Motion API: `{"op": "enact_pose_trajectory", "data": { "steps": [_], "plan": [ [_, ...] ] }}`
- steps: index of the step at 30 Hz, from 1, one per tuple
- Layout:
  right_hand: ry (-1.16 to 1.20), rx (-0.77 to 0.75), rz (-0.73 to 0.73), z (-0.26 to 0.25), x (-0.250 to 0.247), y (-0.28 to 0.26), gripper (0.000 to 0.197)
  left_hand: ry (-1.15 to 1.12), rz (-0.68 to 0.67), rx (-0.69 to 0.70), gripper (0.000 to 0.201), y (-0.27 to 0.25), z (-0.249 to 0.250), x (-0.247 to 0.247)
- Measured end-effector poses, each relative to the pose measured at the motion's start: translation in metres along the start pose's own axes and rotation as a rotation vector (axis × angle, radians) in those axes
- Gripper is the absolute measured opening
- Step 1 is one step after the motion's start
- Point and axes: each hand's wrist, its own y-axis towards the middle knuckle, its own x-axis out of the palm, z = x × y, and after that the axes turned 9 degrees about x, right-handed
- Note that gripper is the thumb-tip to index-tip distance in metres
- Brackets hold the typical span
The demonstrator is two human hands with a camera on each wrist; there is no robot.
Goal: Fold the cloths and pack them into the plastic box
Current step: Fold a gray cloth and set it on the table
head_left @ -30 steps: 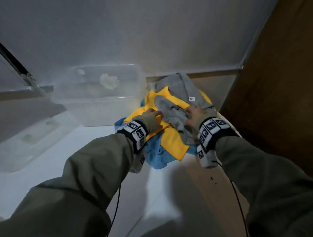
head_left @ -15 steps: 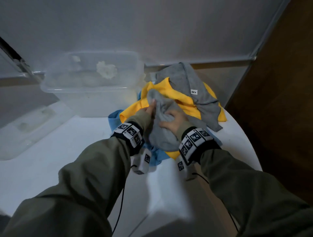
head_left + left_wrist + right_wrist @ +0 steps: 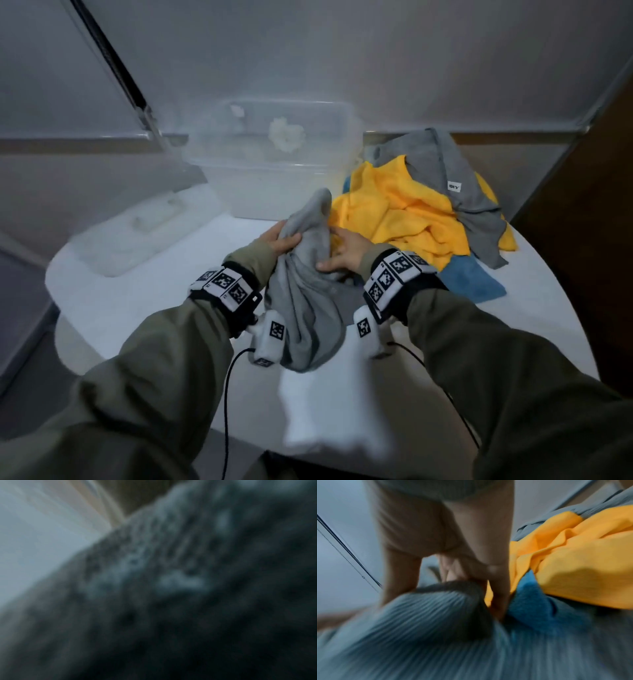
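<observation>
A bunched grey cloth [image 3: 305, 274] hangs between both hands above the white table [image 3: 144, 291]. My left hand [image 3: 279, 238] grips its upper left fold. From the other side my right hand [image 3: 342, 251] holds it, thumb across the front and fingers behind. The same grey cloth [image 3: 188, 588] fills the blurred left wrist view, hiding the left fingers. In the right wrist view the fingers [image 3: 498, 588] curl into the grey cloth [image 3: 428, 628]. A clear plastic box [image 3: 274, 161] stands behind. The heap to the right holds a yellow cloth [image 3: 400, 212], a second grey cloth [image 3: 442, 161] and a blue cloth [image 3: 469, 277].
The box's clear lid [image 3: 137, 233] lies on the table's left side. A white wall rises behind the box, with a dark bar [image 3: 109, 54] leaning at the left. The round table's edge curves down the right beside a brown surface [image 3: 589, 205]. Cables [image 3: 227, 394] hang from both wrists.
Both hands have pulled one grey cloth off the pile and drawn it toward me and leftward. It now hangs lifted between them, away from the yellow cloth.
</observation>
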Motion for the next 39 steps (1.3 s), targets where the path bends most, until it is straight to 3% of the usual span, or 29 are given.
{"op": "enact_pose_trajectory", "data": {
  "steps": [3, 5, 7, 10, 12, 15, 18, 21, 23, 24, 25, 26, 28, 29, 31, 33, 36, 37, 39],
  "plan": [
    [-0.339, 0.165, -0.123, -0.017, 0.01, 0.011, 0.054, 0.317, 0.023, -0.152, 0.086, -0.013, 0.0, -0.055],
    [-0.424, 0.225, -0.071, -0.024, 0.011, 0.022, 0.046, 0.407, -0.019, -0.345, 0.088, -0.023, 0.004, -0.096],
    [-0.506, 0.258, 0.118, -0.031, 0.014, 0.033, 0.046, 0.606, 0.032, -0.429, 0.076, -0.03, 0.008, -0.128],
    [-0.597, 0.199, 0.559, -0.04, 0.04, 0.041, 0.044, 1.176, 0.279, -0.308, 0.079, -0.038, 0.008, -0.156],
    [-0.651, 0.078, 0.698, -0.042, 0.065, 0.048, 0.039, 1.175, 0.315, -0.265, 0.065, -0.042, -0.003, -0.163],
    [-0.893, 0.031, 0.496, -0.035, 0.104, 0.064, 0.033, 1.087, 0.095, -0.247, 0.044, -0.042, -0.031, -0.154],
    [-1.058, 0.161, 0.3, -0.02, 0.135, 0.071, 0.037, 1.205, -0.249, -0.339, 0.086, -0.048, -0.063, -0.137],
    [-1.207, 0.122, 0.177, -0.021, 0.145, 0.071, 0.056, 1.416, -0.43, -0.453, 0.121, -0.052, -0.08, -0.149],
    [-1.114, 0.172, -0.04, -0.036, 0.135, 0.069, 0.064, 1.515, -0.534, -0.48, 0.132, -0.053, -0.077, -0.167],
    [-0.98, 0.24, -0.145, -0.044, 0.129, 0.068, 0.051, 1.534, -0.573, -0.478, 0.132, -0.05, -0.073, -0.176],
    [-0.852, 0.272, -0.156, -0.05, 0.124, 0.069, 0.032, 1.496, -0.584, -0.475, 0.122, -0.045, -0.067, -0.184],
    [-0.792, 0.258, -0.05, -0.054, 0.116, 0.073, 0.018, 1.404, -0.554, -0.475, 0.098, -0.041, -0.062, -0.192],
    [-0.82, 0.244, 0.268, -0.053, 0.105, 0.082, 0.018, 1.129, -0.323, -0.446, 0.046, -0.035, -0.048, -0.207],
    [-0.837, 0.246, 0.351, -0.049, 0.103, 0.087, 0.023, 1.047, -0.179, -0.424, 0.034, -0.033, -0.043, -0.211],
    [-0.904, 0.251, 0.329, -0.043, 0.106, 0.092, 0.028, 1.073, 0.042, -0.415, 0.04, -0.03, -0.046, -0.216],
    [-1.007, 0.289, 0.262, -0.032, 0.116, 0.094, 0.036, 1.123, 0.084, -0.45, 0.061, -0.032, -0.051, -0.213],
    [-1.024, 0.332, 0.208, -0.019, 0.126, 0.09, 0.056, 1.118, 0.033, -0.559, 0.094, -0.031, -0.061, -0.206],
    [-1.032, 0.299, 0.197, -0.02, 0.127, 0.089, 0.049, 1.156, -0.018, -0.566, 0.094, -0.03, -0.062, -0.204],
    [-1.086, 0.228, 0.213, -0.031, 0.119, 0.092, 0.027, 1.247, -0.151, -0.515, 0.067, -0.023, -0.058, -0.203]
  ]
}}
